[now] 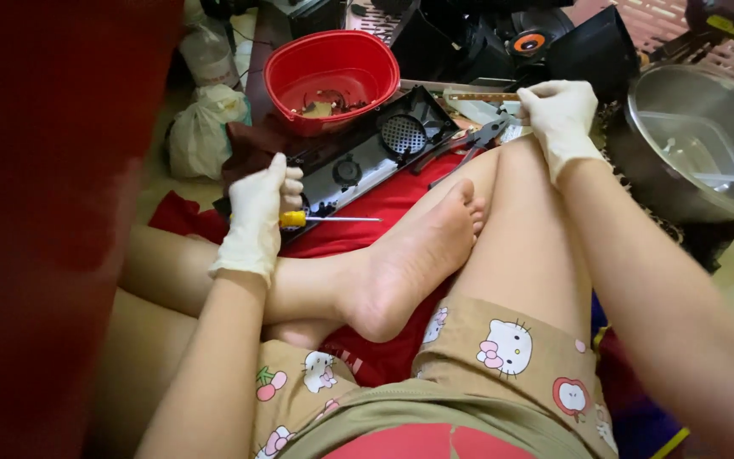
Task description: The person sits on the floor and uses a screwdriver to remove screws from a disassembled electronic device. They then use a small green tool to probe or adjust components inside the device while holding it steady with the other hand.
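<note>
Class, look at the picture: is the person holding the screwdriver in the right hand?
No, the yellow-handled screwdriver is gripped in the gloved left hand.

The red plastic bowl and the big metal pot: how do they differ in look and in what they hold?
The red plastic bowl is bright and opaque; the big metal pot is grey and shiny. The bowl holds small dark bits; the pot holds a clear rectangular plastic container. The bowl sits at top centre, the pot at the right. Both are round, open and upright.

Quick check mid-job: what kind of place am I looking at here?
Probably a home floor used as a makeshift repair spot: the person sits on a red cloth, beside a long black plastic panel, black pliers and a round red plastic bowl.
</note>
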